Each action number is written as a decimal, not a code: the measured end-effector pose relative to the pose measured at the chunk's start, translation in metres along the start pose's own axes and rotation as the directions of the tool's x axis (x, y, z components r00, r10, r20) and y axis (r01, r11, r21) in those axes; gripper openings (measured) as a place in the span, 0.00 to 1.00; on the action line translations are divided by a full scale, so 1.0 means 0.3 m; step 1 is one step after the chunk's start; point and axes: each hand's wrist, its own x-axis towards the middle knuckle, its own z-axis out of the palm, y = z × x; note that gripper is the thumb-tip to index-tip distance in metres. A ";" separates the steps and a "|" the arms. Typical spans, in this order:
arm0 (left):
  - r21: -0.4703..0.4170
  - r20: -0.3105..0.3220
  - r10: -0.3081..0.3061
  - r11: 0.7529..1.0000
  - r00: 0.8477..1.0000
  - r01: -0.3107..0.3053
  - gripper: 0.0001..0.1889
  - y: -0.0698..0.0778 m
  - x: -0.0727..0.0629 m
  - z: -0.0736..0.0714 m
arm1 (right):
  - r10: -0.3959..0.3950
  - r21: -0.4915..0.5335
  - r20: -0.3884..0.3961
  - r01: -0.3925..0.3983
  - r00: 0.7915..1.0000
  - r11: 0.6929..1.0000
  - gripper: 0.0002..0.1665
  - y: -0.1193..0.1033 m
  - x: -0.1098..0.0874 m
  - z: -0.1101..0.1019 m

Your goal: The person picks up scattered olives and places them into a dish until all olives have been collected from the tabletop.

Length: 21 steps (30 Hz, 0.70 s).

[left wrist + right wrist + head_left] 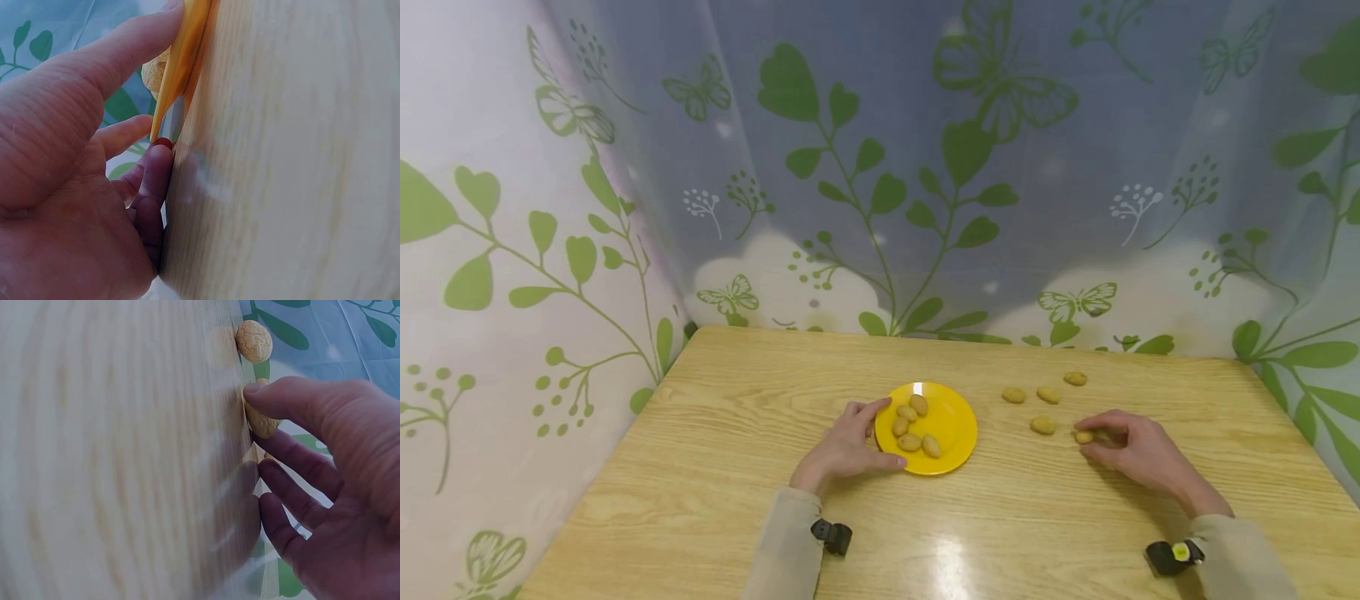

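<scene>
Right hand [1138,450]: thumb and forefinger are drawn nearly together around one nut [1083,437], wrinkled, tan and walnut-like; the remaining fingers sit loosely bent near the wood. The nut is at tabletop level; whether it bears on the surface or is just lifted cannot be determined.

Left hand [850,446]: spread wide, gripping the left side of the yellow plate [958,433]. The thumb lies over the near rim, the forefinger reaches the far-left rim, and another fingertip meets the edge from beneath.

Handling assessment: the nut appears light, hard and stiff, its rough shell offering fair friction. Being rounded, it could roll from an off-centre pinch; hold is best taken across its middle, with moderate pressure in case the shell cracks. The plate looks light, rigid and smooth, probably plastic; the rim is the sound place to steady it.

Five nuts [910,442] lie on the plate, grouped toward its left half. Between the plate and the right hand, and beyond, four loose nuts [1042,425] rest apart on the wood-grain tabletop [700,500]. Behind the tabletop hangs a leaf-and-butterfly printed curtain [868,175].
</scene>
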 end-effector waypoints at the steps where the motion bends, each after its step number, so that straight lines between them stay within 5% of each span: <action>1: 0.002 -0.001 -0.001 1.000 1.000 0.001 0.51 0.000 0.000 0.000 | -0.002 0.000 -0.001 0.002 1.000 1.000 0.16 0.001 0.000 0.000; 21: 0.002 0.001 0.000 1.000 1.000 0.000 0.51 -0.003 0.000 0.001 | 0.052 0.019 0.015 -0.052 0.999 0.998 0.15 -0.013 -0.012 -0.003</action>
